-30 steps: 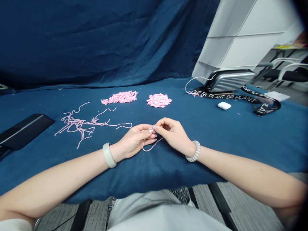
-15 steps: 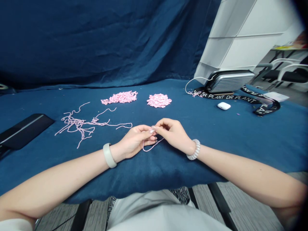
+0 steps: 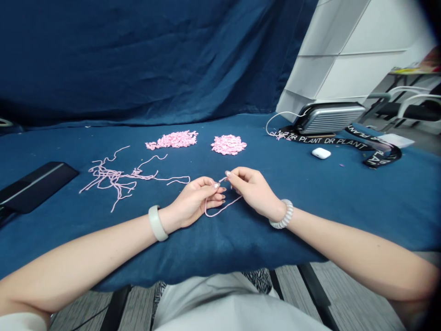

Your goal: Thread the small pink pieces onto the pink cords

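- Yarn strand [image 3: 220, 210], pink, forms a loop between the hands, dipping toward 6 o'clock.
- Right hand [image 3: 253, 191] pinches it between thumb and forefinger; left hand [image 3: 193, 201] curls over it, grip unclear.
- Uncut tangled strands [image 3: 110, 177] remain at 10 o'clock; snipped heap [image 3: 174, 139] and second heap [image 3: 228, 145] lie at 12 o'clock.
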Demonstrator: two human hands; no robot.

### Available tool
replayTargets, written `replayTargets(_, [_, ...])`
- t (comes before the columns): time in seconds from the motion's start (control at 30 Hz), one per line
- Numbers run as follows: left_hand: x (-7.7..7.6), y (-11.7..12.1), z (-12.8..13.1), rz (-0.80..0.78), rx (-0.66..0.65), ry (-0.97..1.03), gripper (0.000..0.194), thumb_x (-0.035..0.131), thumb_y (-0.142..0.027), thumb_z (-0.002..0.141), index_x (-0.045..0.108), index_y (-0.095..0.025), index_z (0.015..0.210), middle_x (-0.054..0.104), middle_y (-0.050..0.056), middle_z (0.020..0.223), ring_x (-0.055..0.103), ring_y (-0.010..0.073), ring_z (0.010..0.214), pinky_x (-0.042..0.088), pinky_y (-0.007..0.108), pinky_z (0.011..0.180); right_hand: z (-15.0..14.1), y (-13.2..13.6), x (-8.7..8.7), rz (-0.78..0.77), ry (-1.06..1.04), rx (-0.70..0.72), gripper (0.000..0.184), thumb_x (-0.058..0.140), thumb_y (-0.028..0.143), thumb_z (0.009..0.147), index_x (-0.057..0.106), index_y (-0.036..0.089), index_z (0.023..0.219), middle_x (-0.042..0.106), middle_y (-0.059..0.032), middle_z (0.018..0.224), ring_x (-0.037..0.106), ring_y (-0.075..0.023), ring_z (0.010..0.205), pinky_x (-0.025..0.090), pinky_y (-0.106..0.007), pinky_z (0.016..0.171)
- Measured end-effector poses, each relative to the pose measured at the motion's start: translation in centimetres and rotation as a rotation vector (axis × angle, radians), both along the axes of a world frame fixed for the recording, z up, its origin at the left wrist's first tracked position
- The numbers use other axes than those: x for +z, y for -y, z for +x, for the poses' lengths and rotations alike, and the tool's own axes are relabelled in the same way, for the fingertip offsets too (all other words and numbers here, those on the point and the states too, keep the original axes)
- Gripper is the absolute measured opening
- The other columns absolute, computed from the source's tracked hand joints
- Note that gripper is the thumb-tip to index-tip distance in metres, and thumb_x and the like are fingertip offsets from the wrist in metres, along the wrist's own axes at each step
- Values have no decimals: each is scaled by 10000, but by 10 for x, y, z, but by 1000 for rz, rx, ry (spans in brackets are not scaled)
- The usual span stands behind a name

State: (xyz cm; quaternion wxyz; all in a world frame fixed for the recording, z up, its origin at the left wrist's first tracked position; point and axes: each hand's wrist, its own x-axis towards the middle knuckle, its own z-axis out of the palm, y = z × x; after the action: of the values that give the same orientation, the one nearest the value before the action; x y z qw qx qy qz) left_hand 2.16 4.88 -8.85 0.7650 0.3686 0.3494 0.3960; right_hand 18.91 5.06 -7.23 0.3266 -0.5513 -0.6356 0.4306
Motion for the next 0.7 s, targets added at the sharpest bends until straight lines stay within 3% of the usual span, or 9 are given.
replayTargets(0.23, [1, 2, 2, 16, 44, 10, 110, 651, -167, 749, 566, -122, 803, 626, 43, 868, 601, 89, 734, 535, 244, 707, -4, 1, -4, -178, -289, -59, 748, 346, 751, 653, 430, 87, 987, 424, 21, 635, 275, 133, 484, 237, -33, 491])
replayTargets(0.43, [-2, 2, 1, 50, 45, 28, 113, 691, -148, 708, 627, -142, 801, 592, -10, 735, 550, 48, 629, 527, 246, 725, -10, 9, -1, -105, -214, -6, 688, 398, 709, 652, 459, 55, 860, 440, 15, 646, 316, 146, 533, 284, 9, 533])
replayTargets(0.7, [-1, 2, 3, 71, 14, 75, 124, 713, -157, 689, 674, -148, 805, 627, 3, 774, 577, 51, 664, 506, 228, 765, -12, 12, 2, -105, -174, 9, 629, 445, 636, 651, 485, 30, 815, 477, 9, 678, 332, 147, 544, 290, 27, 530])
